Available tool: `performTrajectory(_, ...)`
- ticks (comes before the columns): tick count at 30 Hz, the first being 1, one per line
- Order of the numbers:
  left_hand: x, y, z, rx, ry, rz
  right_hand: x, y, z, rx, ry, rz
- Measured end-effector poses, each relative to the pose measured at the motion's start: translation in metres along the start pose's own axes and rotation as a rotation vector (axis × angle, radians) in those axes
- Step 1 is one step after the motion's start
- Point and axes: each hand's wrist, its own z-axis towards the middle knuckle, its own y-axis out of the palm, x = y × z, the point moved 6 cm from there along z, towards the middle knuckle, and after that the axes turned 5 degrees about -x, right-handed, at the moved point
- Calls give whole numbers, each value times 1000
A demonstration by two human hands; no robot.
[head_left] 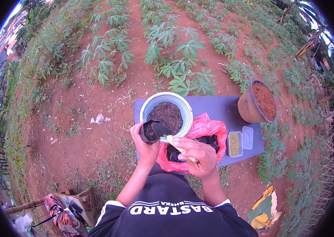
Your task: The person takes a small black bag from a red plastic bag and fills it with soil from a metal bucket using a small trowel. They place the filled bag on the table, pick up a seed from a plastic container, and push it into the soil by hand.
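Note:
My left hand [144,146] is wrapped round a black plastic planting bag [149,135] with dark soil in it. My right hand [198,157] grips the pale handle of a small trowel [162,129], its dark blade tilted at the mouth of the bag. Just beyond both hands stands a light blue bucket [188,114] with a white rim, partly filled with dark soil [167,115]. Under my right hand lies a pink plastic bag [219,127], open at the top, with black plastic pieces [213,141] inside; part of it is hidden by my hand.
On the grey-blue table [222,106], a pot of reddish soil [250,106] leans at the right. Near it are a clear container of small greenish grains [235,144] and a clear lid [248,138]. Leafy plant rows [174,47] grow beyond; cloth items [62,215] lie lower left.

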Motion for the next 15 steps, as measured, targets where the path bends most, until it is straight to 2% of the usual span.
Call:
performTrajectory(11, -2, -1, -8, 21, 95, -18, -8, 17, 12, -82, -51, -31)
performTrajectory(15, 5, 1, -9, 32, 21, -164, -12, 28, 8, -130, -85, -67)
